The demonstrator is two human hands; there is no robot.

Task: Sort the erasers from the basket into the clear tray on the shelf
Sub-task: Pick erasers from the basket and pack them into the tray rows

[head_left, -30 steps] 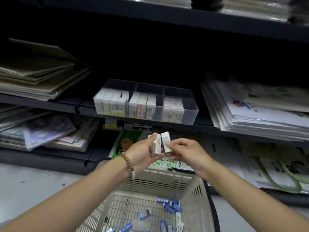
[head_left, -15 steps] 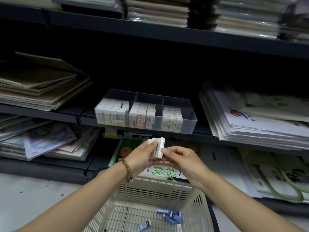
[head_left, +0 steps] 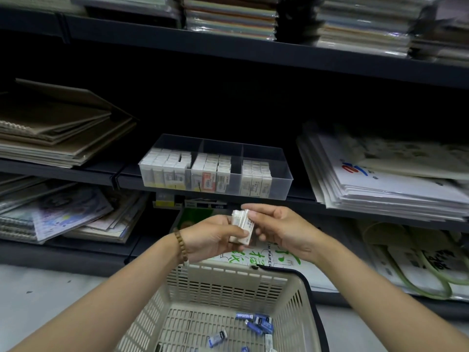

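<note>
Small stack of white erasers: grasped in left hand fingers, right hand fingers apparently pinching its far side, held above basket, just below part-filled clear tray on shelf.

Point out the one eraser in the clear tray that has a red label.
The eraser in the front row, middle compartment of the tray. Its label is red, while the other labels facing the front look white or grey.
</note>
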